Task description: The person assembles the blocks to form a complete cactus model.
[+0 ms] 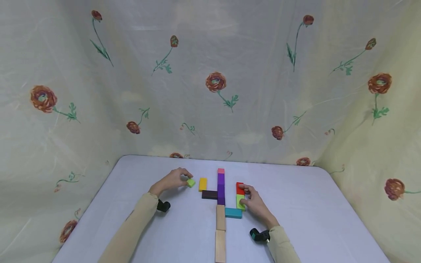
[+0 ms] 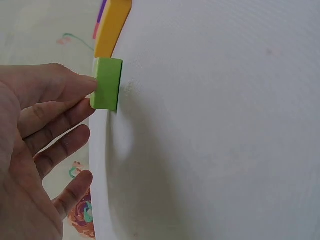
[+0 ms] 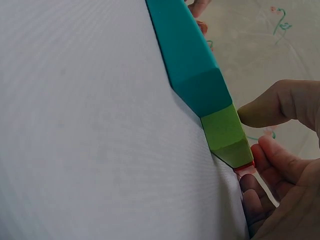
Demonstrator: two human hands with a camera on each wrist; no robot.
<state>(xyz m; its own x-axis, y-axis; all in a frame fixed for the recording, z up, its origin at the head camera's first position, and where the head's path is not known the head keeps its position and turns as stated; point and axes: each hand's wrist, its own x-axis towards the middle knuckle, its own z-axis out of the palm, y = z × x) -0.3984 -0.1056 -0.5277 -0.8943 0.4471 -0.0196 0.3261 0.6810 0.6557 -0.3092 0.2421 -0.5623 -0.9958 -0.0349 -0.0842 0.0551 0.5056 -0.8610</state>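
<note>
My left hand [image 1: 173, 179] pinches a small lime-green block [image 2: 107, 84] between thumb and index finger, left of a yellow block [image 1: 203, 184]. In the left wrist view the other fingers of that hand stand loosely apart. Right of the row, my right hand [image 1: 257, 205] rests at a red block [image 1: 240, 188] and a second lime-green block [image 3: 226, 132], which lie end to end. Its thumb touches the green one and its fingers reach the red one. A teal block [image 3: 192, 55] meets the near end of that green block.
Down the table's [image 1: 184, 233] middle runs a line of a pink block [image 1: 221, 170], purple blocks [image 1: 221, 188] and two plain wooden blocks [image 1: 220, 244]. A black block [image 1: 209, 194] branches left towards the yellow one. A flowered curtain [image 1: 250, 91] hangs behind the table.
</note>
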